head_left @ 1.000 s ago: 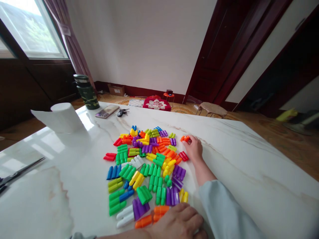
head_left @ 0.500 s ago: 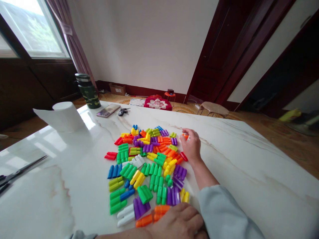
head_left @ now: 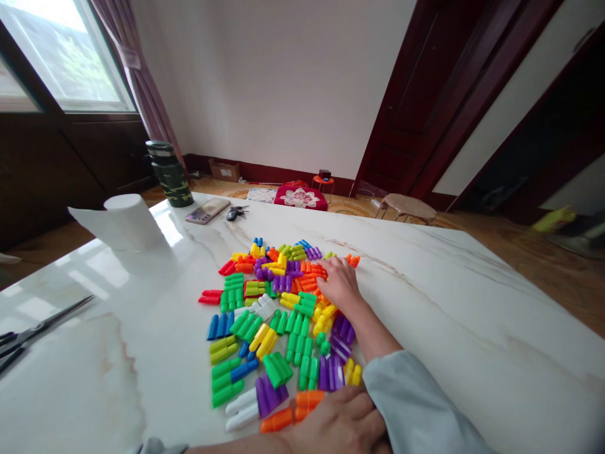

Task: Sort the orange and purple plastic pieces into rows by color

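Observation:
A heap of bright plastic blocks [head_left: 278,315] in several colours lies on the white marble table [head_left: 472,328]. My right hand [head_left: 338,284] rests palm down on the heap's far right side, fingertips on orange and purple blocks; I see nothing held in it. A small orange block [head_left: 352,260] lies apart just right of that hand. My left hand [head_left: 338,422] lies flat at the table's near edge, its fingers touching orange blocks [head_left: 293,407] at the heap's near end. The right forearm in a pale sleeve [head_left: 416,403] crosses above it.
A roll of white paper [head_left: 130,221], a camouflage flask [head_left: 169,173], a phone [head_left: 207,211] and keys [head_left: 235,213] sit at the far left of the table. Scissors [head_left: 38,331] lie near the left edge. On the floor beyond are a stool [head_left: 406,207] and a red cushion [head_left: 297,197].
My right hand left the small orange block at the heap's far right corner and moved left onto the heap. The left hand stayed put.

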Tool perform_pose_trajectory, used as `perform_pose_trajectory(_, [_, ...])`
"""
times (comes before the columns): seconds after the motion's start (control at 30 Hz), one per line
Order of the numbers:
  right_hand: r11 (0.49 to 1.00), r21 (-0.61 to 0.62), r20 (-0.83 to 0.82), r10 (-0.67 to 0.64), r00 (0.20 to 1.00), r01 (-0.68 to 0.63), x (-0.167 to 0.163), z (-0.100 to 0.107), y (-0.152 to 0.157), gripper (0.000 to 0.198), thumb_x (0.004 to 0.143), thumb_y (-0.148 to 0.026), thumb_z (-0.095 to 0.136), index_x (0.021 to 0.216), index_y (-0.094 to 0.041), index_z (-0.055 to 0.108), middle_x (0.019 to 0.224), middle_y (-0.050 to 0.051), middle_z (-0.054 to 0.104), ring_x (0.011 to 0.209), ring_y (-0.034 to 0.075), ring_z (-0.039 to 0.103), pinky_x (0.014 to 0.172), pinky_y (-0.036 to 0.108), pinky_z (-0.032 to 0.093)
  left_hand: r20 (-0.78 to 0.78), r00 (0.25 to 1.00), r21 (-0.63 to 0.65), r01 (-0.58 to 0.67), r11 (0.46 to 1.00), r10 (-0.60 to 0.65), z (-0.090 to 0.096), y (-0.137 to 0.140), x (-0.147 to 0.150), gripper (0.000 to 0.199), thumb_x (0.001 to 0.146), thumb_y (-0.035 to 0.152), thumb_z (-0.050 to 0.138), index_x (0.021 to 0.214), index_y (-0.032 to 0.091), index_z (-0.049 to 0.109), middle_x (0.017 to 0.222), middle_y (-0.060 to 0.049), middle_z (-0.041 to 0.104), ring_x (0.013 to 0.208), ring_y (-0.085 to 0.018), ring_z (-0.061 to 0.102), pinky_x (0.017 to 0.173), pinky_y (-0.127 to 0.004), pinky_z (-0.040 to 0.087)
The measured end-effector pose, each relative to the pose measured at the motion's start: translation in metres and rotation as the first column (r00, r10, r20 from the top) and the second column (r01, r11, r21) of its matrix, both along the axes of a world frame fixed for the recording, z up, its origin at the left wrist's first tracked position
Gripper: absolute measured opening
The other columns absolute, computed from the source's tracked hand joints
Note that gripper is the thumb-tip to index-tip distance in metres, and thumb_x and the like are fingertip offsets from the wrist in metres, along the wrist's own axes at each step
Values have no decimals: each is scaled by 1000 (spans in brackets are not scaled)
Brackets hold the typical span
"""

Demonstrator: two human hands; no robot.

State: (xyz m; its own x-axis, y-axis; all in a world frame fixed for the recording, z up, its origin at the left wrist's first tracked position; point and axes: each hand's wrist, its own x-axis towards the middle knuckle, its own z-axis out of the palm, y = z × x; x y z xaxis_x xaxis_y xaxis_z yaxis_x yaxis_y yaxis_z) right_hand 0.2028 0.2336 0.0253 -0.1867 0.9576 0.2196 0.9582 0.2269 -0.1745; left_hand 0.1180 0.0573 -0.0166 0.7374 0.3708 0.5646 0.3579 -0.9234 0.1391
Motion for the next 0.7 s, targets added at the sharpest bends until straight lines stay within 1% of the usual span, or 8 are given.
perform_pose_trajectory(0.13, [999, 22, 13, 24, 1000, -24, 0, -2, 0, 43, 83, -32, 59, 126, -25, 64, 113, 8, 64, 110, 25, 48, 96, 35, 36, 9, 998, -106, 65, 992, -64, 3, 1, -5, 18, 90, 36, 61, 91, 19, 58, 78, 0, 67, 76, -12, 64, 75, -22, 49])
perform_pose_trajectory(0.23, [999, 26, -24, 42, 999, -42, 1, -4, -2, 45, 82, -34, 62, 126, -25, 63, 116, 7, 64, 111, 25, 48, 94, 36, 37, 96, 976, -143, 210, 967, -198, 31, 7, -19, 11, 95, 32, 54, 93, 24, 61, 82, 3, 69, 75, -10, 64, 72, -22, 48])
perform_pose_trajectory(0.27, [998, 31, -43, 52, 998, -51, 1, -4, -2, 45, 82, -34, 62, 126, -26, 63, 117, 6, 65, 111, 25, 48, 94, 36, 38, 109, 975, -159, 209, 965, -193, 43, 11, -25, 12, 96, 30, 52, 97, 23, 62, 85, 2, 70, 79, -11, 64, 75, -24, 48])
perform_pose_trajectory(0.37, [996, 56, -86, 74, 994, -69, 2, -4, -3, 43, 81, -30, 63, 124, -26, 64, 116, 6, 66, 112, 26, 48, 95, 37, 39, 117, 989, -282, -58, 958, 95, 74, 32, -45, 19, 93, 23, 49, 104, 22, 64, 99, -5, 70, 92, -17, 64, 86, -32, 50])
perform_pose_trajectory(0.43, [995, 72, -123, 78, 989, -70, 2, -5, -2, 44, 78, -27, 66, 122, -24, 65, 111, 7, 67, 109, 26, 51, 96, 39, 40, 47, 931, -313, -331, 890, 362, 77, 48, -57, 26, 93, 29, 50, 115, 23, 63, 120, -10, 65, 116, -24, 57, 101, -44, 45])
perform_pose_trajectory(0.47, [994, 82, -161, 83, 983, -70, 2, -7, -1, 44, 76, -25, 68, 121, -23, 65, 109, 8, 67, 107, 25, 52, 96, 39, 41, -24, 897, -313, -426, 849, 441, 74, 55, -62, 37, 92, 38, 52, 126, 23, 58, 132, -12, 58, 128, -29, 49, 106, -52, 40])
perform_pose_trajectory(0.57, [989, 131, -350, 115, 930, -73, 2, -13, 1, 45, 70, -18, 70, 115, -20, 66, 107, 8, 65, 101, 22, 57, 95, 37, 45, -205, 830, -320, -557, 766, 518, 58, 68, -72, 62, 90, 59, 47, 142, 25, 44, 149, -13, 43, 141, -36, 33, 112, -63, 28])
perform_pose_trajectory(0.7, [969, 225, -558, 211, 802, -98, 3, -18, 0, 29, 71, -13, 66, 99, -20, 66, 98, 5, 64, 91, 19, 61, 86, 34, 51, -270, 815, -334, -579, 744, 513, 50, 68, -76, 61, 93, 63, 37, 143, 29, 44, 152, -10, 41, 142, -33, 32, 114, -60, 26])
